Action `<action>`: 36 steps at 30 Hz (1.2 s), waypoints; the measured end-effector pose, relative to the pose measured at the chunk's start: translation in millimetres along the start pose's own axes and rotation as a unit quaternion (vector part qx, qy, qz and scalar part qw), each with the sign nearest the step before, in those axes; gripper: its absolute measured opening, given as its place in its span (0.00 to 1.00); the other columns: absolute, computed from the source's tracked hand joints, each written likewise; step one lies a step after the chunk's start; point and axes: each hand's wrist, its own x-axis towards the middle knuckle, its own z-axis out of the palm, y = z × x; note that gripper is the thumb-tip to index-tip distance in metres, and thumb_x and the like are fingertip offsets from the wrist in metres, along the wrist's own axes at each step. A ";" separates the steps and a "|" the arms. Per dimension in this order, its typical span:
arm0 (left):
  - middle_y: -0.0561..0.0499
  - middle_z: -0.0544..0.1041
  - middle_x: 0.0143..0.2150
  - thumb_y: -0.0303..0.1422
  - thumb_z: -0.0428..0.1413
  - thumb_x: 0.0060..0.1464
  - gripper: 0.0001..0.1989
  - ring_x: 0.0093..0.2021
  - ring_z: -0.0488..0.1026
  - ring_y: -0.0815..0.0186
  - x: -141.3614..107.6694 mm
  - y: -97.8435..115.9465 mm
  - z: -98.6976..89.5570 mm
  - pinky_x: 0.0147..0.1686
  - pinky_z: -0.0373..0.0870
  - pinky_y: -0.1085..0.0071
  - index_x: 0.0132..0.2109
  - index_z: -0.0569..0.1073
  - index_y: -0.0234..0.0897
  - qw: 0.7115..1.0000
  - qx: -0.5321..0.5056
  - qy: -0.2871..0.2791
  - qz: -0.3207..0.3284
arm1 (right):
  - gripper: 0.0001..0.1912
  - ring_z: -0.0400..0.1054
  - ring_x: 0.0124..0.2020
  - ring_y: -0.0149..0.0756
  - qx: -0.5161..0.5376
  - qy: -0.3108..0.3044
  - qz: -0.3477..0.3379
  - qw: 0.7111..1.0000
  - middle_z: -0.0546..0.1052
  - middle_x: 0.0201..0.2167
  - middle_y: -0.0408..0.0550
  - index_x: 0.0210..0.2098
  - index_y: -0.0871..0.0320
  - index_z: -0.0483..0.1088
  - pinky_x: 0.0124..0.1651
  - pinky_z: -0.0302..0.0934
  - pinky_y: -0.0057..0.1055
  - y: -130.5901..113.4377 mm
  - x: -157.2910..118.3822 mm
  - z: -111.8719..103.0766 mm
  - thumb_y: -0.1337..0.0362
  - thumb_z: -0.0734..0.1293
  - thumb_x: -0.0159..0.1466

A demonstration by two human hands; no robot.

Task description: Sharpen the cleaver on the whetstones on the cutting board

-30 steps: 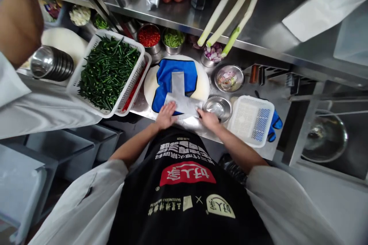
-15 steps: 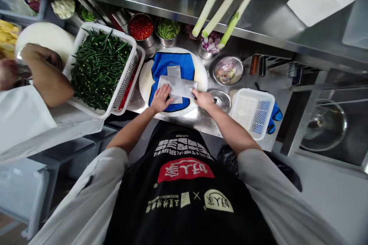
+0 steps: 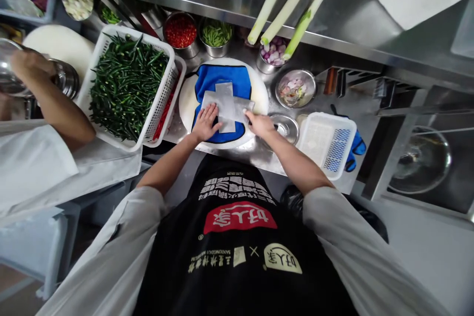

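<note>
1. Far left, a co-worker's hand has shifted leftward beside metal bowls.
2. Mid-frame, my left hand rests unclenched on a cleaver-like blade; blue cloth slipping underneath could cut that hand.
3. My right hand apparently grasps the blade's right end.

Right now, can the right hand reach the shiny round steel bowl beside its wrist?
Probably yes: the right hand is close to the bowl, nothing visible blocking it. But it holds a flat greyish rectangular piece, so it may need to let go first.
</note>
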 end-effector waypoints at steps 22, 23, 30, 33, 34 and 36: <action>0.42 0.54 0.79 0.49 0.50 0.70 0.35 0.80 0.50 0.50 -60.4 30.8 8.1 0.76 0.51 0.47 0.77 0.62 0.38 0.997 -0.027 -0.078 -0.002 | 0.34 0.78 0.48 0.52 -0.003 -0.061 -0.013 0.998 0.82 0.49 0.57 0.76 0.52 0.58 0.50 0.67 0.40 4.4 -54.9 32.9 0.60 0.64 0.73; 0.41 0.58 0.78 0.48 0.50 0.70 0.33 0.79 0.54 0.50 -44.9 25.4 -5.9 0.75 0.54 0.47 0.75 0.65 0.38 0.998 -0.039 -0.057 -0.003 | 0.34 0.78 0.48 0.51 0.002 -0.040 -0.023 0.999 0.82 0.50 0.56 0.76 0.52 0.58 0.50 0.67 0.40 8.0 -40.9 19.9 0.60 0.64 0.72; 0.42 0.82 0.52 0.45 0.47 0.72 0.19 0.55 0.79 0.57 -70.3 52.5 -73.4 0.59 0.75 0.56 0.51 0.77 0.40 0.964 -0.102 0.244 -0.040 | 0.27 0.75 0.36 0.41 0.316 0.019 -0.073 0.946 0.81 0.37 0.48 0.64 0.57 0.70 0.43 0.67 0.33 9.3 -37.1 -24.1 0.58 0.68 0.67; 0.47 0.83 0.43 0.44 0.49 0.71 0.17 0.41 0.81 0.63 -92.7 84.5 -49.9 0.44 0.79 0.64 0.53 0.76 0.41 0.969 -0.197 0.138 -0.047 | 0.24 0.65 0.21 0.35 0.547 0.011 -0.077 0.833 0.71 0.22 0.37 0.58 0.58 0.67 0.32 0.65 0.32 -16.5 -40.9 -6.7 0.51 0.63 0.67; 0.48 0.83 0.44 0.43 0.50 0.70 0.19 0.40 0.81 0.63 -90.4 93.1 -40.6 0.42 0.80 0.65 0.59 0.73 0.41 0.971 -0.222 0.085 -0.040 | 0.24 0.63 0.20 0.34 0.601 0.018 -0.068 0.796 0.69 0.21 0.35 0.56 0.57 0.65 0.31 0.64 0.32 -29.2 -36.6 -1.5 0.50 0.62 0.67; 0.46 0.83 0.52 0.43 0.55 0.66 0.31 0.48 0.82 0.60 -75.1 104.8 -25.8 0.48 0.80 0.64 0.72 0.63 0.38 0.973 -0.231 0.010 -0.029 | 0.22 0.68 0.25 0.35 0.670 0.059 -0.039 0.739 0.72 0.25 0.37 0.53 0.56 0.64 0.35 0.67 0.32 -58.8 -23.4 5.6 0.50 0.62 0.65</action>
